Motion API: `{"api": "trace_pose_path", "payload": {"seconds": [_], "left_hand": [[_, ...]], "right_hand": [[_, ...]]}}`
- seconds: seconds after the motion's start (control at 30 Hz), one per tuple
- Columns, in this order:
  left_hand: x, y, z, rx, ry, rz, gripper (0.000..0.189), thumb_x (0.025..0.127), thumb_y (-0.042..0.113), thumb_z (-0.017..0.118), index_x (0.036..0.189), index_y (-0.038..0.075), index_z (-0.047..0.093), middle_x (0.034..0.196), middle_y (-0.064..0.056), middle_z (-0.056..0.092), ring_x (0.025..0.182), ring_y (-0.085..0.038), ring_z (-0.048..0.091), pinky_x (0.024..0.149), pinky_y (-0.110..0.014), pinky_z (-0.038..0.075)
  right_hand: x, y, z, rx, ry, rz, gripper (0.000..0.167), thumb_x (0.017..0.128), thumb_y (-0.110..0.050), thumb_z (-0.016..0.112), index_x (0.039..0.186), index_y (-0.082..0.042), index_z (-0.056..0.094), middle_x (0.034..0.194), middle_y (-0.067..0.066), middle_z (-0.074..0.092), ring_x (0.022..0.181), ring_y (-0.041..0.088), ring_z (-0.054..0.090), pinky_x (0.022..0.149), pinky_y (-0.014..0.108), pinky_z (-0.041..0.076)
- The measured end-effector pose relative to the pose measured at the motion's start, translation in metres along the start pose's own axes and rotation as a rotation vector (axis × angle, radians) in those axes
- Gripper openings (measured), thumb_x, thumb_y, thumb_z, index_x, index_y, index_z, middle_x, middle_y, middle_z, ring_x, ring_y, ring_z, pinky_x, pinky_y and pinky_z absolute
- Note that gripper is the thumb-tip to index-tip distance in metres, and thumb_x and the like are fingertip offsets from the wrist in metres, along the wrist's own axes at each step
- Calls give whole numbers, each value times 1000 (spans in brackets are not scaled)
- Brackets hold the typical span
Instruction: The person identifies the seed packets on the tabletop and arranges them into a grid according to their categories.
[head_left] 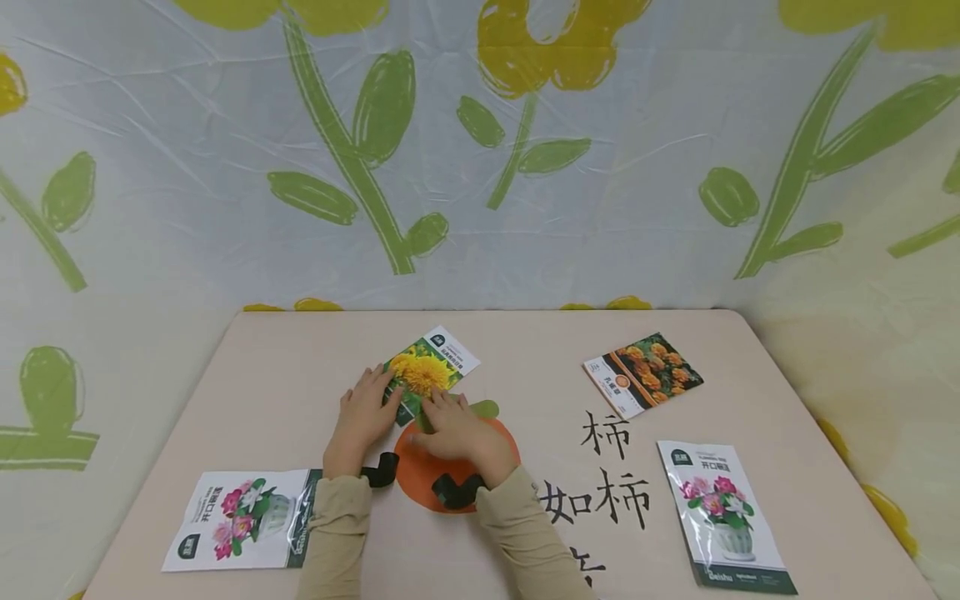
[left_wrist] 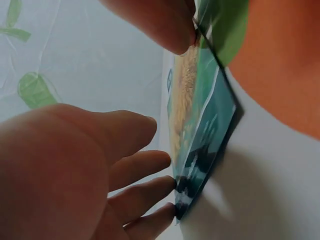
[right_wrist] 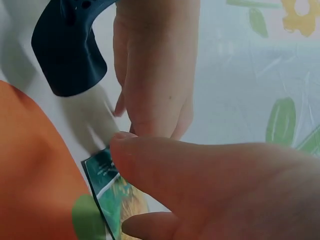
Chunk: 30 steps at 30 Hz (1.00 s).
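A seed packet with a large yellow flower [head_left: 422, 372] lies slanted on the table, its lower end by a printed orange persimmon. My left hand [head_left: 363, 414] is at the packet's left side; in the left wrist view its relaxed fingertips [left_wrist: 162, 185] meet the packet's edge. At the lower right edge is my right hand [head_left: 459, 433], fingers extended over the packet. The right wrist view shows the right thumb [right_wrist: 145, 155] by the packet's dark green corner [right_wrist: 100, 167]. Part of the packet is hidden under both hands.
A packet with orange flowers [head_left: 645, 375] lies at the back right. White packets with potted pink flowers lie at front left [head_left: 240, 521] and front right [head_left: 723, 517]. The table mat [head_left: 525, 350] bears the persimmon print [head_left: 420, 483] and black characters. A flower-patterned curtain [head_left: 600, 225] stands behind.
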<state>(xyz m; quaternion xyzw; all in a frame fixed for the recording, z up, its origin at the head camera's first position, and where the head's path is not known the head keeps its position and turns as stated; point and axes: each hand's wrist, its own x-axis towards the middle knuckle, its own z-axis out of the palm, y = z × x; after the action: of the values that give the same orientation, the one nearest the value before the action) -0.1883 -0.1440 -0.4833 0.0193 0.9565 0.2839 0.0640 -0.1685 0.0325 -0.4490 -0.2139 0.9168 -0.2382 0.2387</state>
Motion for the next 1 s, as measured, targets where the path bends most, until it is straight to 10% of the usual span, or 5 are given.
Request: {"api": "trace_pose_path", "payload": {"seconds": [1.0], "left_hand": [[-10, 27, -4, 76, -63, -12, 49, 103, 30, 51, 140, -2, 53, 151, -24, 41, 142, -42, 33, 110, -68, 25]], "right_hand": [[2, 21, -9, 51, 100, 16, 72, 100, -39, 55, 151, 6, 32, 159, 24, 23, 150, 36, 14, 120, 54, 6]]}}
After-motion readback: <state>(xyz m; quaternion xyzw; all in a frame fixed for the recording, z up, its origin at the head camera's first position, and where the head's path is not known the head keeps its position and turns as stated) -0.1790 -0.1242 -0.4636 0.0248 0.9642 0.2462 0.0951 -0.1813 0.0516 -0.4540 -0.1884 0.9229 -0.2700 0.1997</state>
